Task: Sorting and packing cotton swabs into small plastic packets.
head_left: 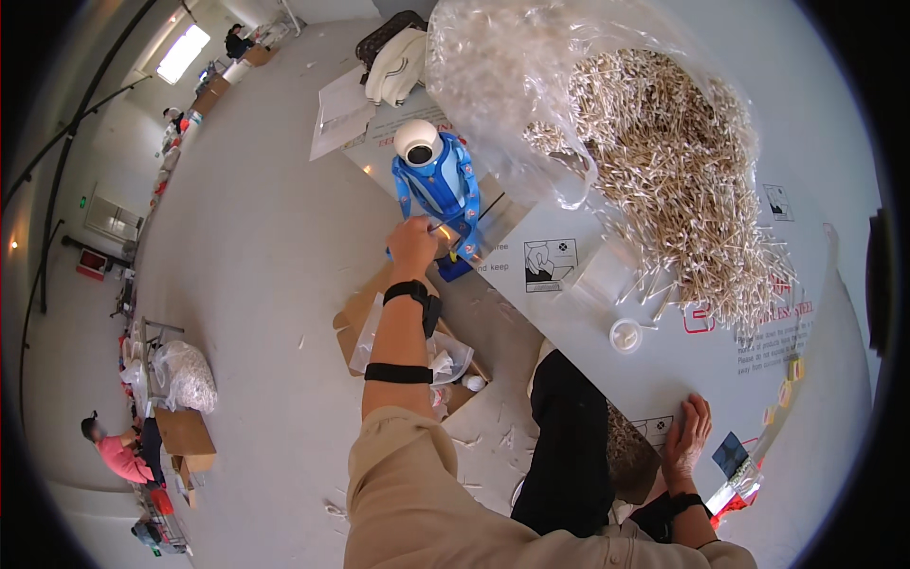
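My left hand [414, 247] reaches out to the table's left edge, its fingers closed beside a blue bottle-like object [436, 185]. That object has a round white top with a dark disc, and patterned blue straps [464, 237] hang from it by my fingers. Whatever my fingers grip is mostly hidden; a thin dark rod [491, 206] shows just past them. My right hand [689, 436] lies on the table's near edge, fingers stretched out and holding nothing. Between the hands, a heap of cotton swabs [664, 152] spills from a large clear plastic bag [502, 95].
On the grey printed table top [569, 318] stand a clear plastic box [604, 270] and a small round white container [626, 336]. A white bag [398, 68] lies at the far left corner. Below, an open cardboard box [355, 327] sits on the floor. Other people work far left.
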A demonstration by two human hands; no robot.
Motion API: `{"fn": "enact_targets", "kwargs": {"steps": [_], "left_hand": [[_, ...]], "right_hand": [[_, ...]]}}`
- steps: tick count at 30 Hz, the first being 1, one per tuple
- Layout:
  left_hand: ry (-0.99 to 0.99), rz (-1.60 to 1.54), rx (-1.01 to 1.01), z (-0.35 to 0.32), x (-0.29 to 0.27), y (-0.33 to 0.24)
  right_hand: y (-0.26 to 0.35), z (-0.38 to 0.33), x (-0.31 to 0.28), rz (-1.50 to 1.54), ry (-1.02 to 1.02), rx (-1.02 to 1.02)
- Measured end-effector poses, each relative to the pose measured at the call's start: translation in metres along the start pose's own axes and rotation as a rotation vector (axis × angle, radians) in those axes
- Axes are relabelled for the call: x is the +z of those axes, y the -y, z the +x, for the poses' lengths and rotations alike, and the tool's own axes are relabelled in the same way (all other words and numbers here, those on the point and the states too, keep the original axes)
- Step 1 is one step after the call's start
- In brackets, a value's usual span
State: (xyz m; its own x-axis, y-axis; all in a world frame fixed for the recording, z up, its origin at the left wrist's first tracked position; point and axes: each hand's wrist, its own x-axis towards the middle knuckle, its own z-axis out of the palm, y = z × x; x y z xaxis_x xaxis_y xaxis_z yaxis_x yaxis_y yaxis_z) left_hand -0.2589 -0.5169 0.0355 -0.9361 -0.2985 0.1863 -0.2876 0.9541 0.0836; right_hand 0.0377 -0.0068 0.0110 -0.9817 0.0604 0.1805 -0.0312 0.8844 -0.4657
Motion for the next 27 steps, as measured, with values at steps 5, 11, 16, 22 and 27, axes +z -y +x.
{"fn": "enact_targets", "kwargs": {"steps": [5,11,16,22,27], "left_hand": [[-0.128,-0.410,0.450,-0.009,0.023,-0.020],[-0.102,-0.315,0.378,-0.008,0.031,-0.036],[-0.038,-0.353,0.130,-0.008,0.023,-0.063],[0.030,-0.318,-0.005,-0.012,0.024,-0.030],[-0.093,-0.229,0.044,-0.018,0.023,-0.051]], "right_hand": [[0.000,0.000,-0.002,0.000,0.003,0.003],[-0.006,-0.004,0.004,0.000,0.000,-0.005],[-0.005,-0.004,0.003,-0.003,-0.004,0.000],[0.000,-0.002,0.008,0.042,-0.006,-0.021],[-0.009,-0.005,0.004,-0.024,-0.018,0.012]]}}
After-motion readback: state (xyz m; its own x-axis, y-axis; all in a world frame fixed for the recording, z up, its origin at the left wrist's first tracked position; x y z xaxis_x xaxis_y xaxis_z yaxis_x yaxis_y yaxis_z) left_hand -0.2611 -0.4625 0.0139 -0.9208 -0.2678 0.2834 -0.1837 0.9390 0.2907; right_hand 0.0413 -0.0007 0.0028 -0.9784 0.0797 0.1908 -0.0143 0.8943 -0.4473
